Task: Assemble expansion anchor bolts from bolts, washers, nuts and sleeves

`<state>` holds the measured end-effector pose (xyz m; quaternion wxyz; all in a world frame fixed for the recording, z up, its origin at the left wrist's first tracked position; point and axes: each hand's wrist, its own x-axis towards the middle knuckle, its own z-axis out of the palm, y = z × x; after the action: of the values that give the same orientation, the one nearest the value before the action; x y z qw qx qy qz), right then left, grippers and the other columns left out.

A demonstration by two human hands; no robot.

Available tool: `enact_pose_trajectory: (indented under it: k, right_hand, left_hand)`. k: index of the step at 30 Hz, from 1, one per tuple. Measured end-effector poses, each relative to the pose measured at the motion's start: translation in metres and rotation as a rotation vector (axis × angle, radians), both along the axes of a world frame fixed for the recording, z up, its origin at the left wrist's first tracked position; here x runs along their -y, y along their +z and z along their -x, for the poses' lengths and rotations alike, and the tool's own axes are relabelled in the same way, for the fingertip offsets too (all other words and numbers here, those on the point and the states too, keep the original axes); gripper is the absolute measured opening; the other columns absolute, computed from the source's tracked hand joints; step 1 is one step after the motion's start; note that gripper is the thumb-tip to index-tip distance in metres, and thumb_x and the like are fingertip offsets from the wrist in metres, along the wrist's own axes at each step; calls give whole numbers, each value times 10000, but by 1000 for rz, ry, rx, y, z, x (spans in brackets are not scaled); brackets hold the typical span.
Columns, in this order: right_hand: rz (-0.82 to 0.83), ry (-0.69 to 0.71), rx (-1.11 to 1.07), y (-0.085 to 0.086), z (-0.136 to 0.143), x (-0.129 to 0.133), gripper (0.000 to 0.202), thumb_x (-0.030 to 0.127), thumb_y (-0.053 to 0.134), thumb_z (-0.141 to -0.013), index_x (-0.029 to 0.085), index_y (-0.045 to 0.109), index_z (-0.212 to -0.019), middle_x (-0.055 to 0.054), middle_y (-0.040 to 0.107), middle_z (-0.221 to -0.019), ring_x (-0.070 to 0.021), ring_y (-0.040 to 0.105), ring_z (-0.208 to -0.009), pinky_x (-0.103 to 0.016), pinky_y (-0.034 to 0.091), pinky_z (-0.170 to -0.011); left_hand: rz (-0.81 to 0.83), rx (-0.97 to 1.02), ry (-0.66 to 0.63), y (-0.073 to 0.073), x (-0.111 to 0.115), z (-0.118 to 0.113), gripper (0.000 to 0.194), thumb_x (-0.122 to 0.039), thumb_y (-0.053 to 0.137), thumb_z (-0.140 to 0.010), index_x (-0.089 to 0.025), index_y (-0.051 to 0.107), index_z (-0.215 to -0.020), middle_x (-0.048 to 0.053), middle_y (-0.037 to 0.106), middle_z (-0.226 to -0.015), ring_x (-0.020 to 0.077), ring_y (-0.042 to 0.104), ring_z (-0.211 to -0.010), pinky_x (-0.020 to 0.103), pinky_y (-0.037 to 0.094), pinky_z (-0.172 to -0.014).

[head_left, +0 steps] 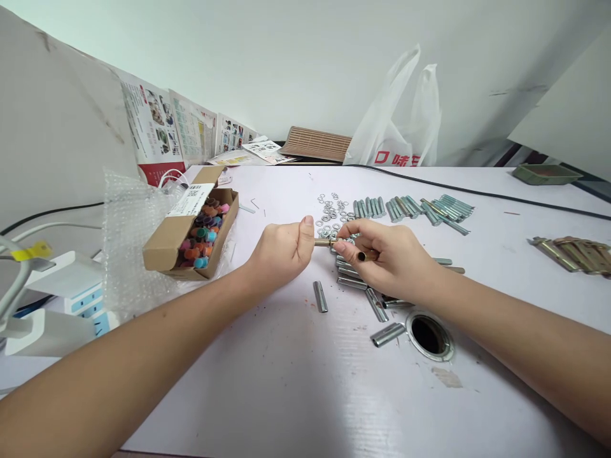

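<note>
My left hand [286, 250] is closed around one end of a thin brass-coloured rod [323, 242], thumb on top. The fingertips of my right hand [382, 254] pinch the rod's other end, where a small ring seems to sit. A brass-coloured tube [368, 256] also rests in my right hand, its open end facing left. Silvery metal sleeves [352, 282] lie under and beside that hand, partly hidden by it. One loose sleeve [320, 297] lies below my left hand. Behind the hands are scattered washers [329, 213] and rows of zinc-coloured bolts [401, 208].
An open carton [165, 245] of colourful caps stands left, by bubble wrap [138, 254] and a power strip [88, 302]. A round table hole [429, 335] is at front right. Yellowish bolts [573, 254], a green tray [547, 173], a cable and a plastic bag [401, 121] lie beyond.
</note>
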<state>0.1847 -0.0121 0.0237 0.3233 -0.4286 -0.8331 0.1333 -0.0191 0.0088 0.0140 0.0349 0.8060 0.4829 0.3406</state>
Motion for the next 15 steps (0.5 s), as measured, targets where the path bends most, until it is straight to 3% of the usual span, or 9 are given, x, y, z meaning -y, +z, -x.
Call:
enact_pose_trajectory:
  k: [3,5,7,10,13,15]
  right_hand:
    - [107,-18,20,4,3,3,216,407,517,-941,197,566,-926,65,442,-504,-93,362,-464,-240,293,-493]
    - [138,-38,27,6,6,4,270,414,484,-951,195,527,-800,48,424,-518,-98,352,-480,-247,277,-485]
    - [166,-37,8,8,8,4,399,434,435,-969,190,408,-655,33,367,-522,-96,315,-489,-254,256,-471]
    - [268,-19,-58,10,8,4,492,487,394,-984,192,287,-605,32,283,-521,-85,260,-474,-255,229,-439]
    - [228,10,-48,10,4,3,455,509,451,-965,184,427,-648,39,325,-521,-84,291,-470,-246,249,-441]
    - [101,47,16,9,1,2,341,495,529,-931,177,573,-813,49,391,-520,-87,337,-469,-240,283,-466]
  left_hand:
    - [-22,-20,-4,-1,-1,1,576,-384,218,-1006,-179,471,-531,22,458,-457,106,388,-443,278,282,-518]
    - [-48,-33,-20,-2,-1,0,570,-383,220,-1005,-180,470,-534,22,458,-455,106,388,-440,280,274,-514]
    - [-66,-42,-44,-3,-1,0,563,-376,223,-1004,-179,477,-542,25,466,-459,108,398,-441,280,275,-512]
    - [-60,-40,-61,-3,-1,0,553,-371,231,-1001,-176,496,-556,26,476,-467,110,406,-444,281,288,-513]
    - [0,0,-35,0,-1,0,562,-373,233,-1002,-178,474,-533,18,455,-459,108,384,-443,284,291,-511]
    - [56,35,-18,2,-1,0,565,-373,234,-1003,-179,455,-521,13,443,-457,106,377,-447,283,289,-512]
